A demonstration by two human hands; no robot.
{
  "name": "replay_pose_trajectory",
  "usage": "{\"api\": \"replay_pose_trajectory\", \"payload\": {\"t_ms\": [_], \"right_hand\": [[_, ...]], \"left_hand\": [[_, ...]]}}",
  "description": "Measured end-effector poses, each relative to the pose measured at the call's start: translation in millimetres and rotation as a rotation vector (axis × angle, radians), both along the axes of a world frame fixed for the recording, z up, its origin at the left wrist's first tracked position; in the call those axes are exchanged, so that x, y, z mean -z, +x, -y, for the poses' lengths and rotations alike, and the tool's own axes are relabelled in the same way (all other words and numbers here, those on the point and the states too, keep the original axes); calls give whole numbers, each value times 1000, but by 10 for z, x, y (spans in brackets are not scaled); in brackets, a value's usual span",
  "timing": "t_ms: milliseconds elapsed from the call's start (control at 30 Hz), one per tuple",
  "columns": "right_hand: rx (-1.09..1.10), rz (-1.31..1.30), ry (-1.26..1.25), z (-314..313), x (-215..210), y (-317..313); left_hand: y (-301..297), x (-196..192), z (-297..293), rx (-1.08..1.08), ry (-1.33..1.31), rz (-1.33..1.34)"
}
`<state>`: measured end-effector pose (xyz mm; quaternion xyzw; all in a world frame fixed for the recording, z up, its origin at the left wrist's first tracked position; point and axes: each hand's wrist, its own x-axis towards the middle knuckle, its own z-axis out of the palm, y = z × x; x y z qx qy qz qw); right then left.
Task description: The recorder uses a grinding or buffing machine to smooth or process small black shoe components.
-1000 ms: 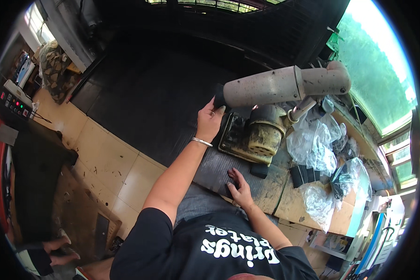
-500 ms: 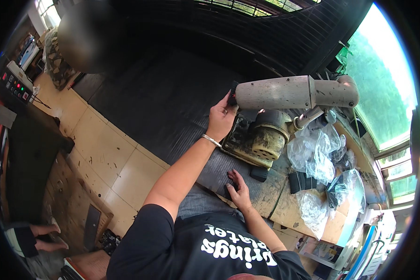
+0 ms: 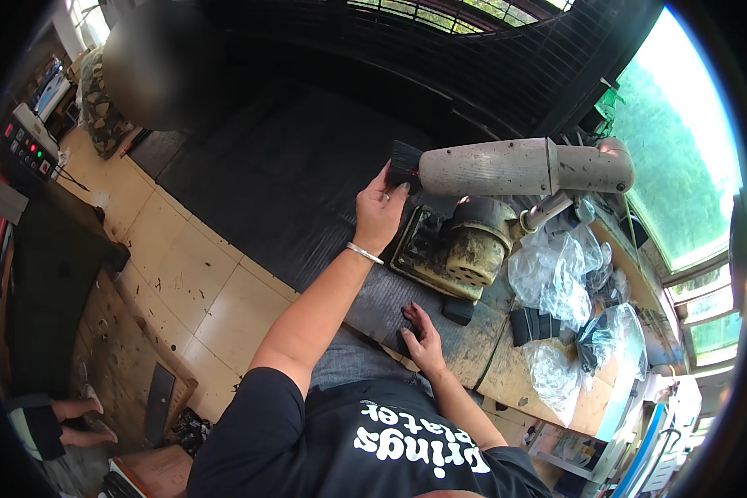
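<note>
My left hand (image 3: 379, 217) is closed on a black ribbed piece (image 3: 404, 163), pinching its lower side with the thumb and fingers. The piece sits at the left end of a speckled grey metal tube (image 3: 485, 168), with a small red glow between them; I cannot tell whether part of it is inside. Under the tube stands a grimy blower motor (image 3: 479, 242) on a dirty base plate. Nearer me, my right hand (image 3: 426, 344) rests at the bench edge, thumb and forefinger apart, nothing seen in it. A small black block (image 3: 459, 311) lies on the bench right of it.
Crumpled clear plastic bags (image 3: 552, 278) and black ribbed pieces (image 3: 533, 325) lie at the right. Dark ribbed matting (image 3: 290, 195) covers the bench. A control box (image 3: 26, 149) with lit buttons stands far left. Another person (image 3: 104, 100) is at the upper left.
My left hand has moved left, and more of the black ribbed piece now shows outside the tube's end. My right hand has stayed in place.
</note>
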<state>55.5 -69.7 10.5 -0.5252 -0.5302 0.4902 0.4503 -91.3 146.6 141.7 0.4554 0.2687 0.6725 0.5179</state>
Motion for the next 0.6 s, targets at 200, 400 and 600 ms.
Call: {"api": "replay_pose_trajectory", "payload": {"t_ms": [200,400,600], "right_hand": [[-8,7,-10,8,-18,12],[-9,-3,-14,13,-16,5],[-7,-22,-17,10,11,13]], "left_hand": [[-57,-47,55,17,-19,78],[-55,-6,86,37,-42,60],[62,27,106,105,-77,50]]}}
